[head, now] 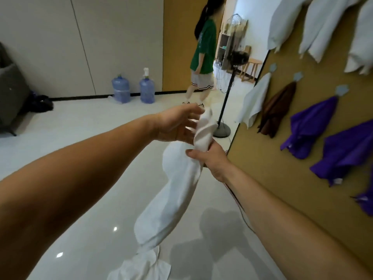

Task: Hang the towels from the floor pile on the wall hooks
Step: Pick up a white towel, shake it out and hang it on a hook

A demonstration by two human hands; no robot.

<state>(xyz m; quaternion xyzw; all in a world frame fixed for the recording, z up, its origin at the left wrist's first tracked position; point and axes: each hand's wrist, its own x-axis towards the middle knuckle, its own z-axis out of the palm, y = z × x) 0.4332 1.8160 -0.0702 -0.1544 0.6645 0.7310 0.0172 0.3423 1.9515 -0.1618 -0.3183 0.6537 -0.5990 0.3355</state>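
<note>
My right hand (210,158) grips a long white towel (173,199) near its upper end; the bunched tip sticks up above the fist and the rest hangs down to the bottom of the view. My left hand (177,124) is spread open beside the towel's tip, fingers touching or nearly touching it. On the tan wall (282,178) to the right, towels hang from star-shaped hooks: a white towel (254,102), a brown towel (278,110), purple towels (310,128), and more white towels (323,27) in the row above. The floor pile is out of sight.
A standing fan (228,87) on a round base stands by the wall's far end, its cable running along the floor. A person in a green shirt (203,49) walks in the doorway. Two water jugs (133,89) stand by the back wall, a grey seat (10,98) at left.
</note>
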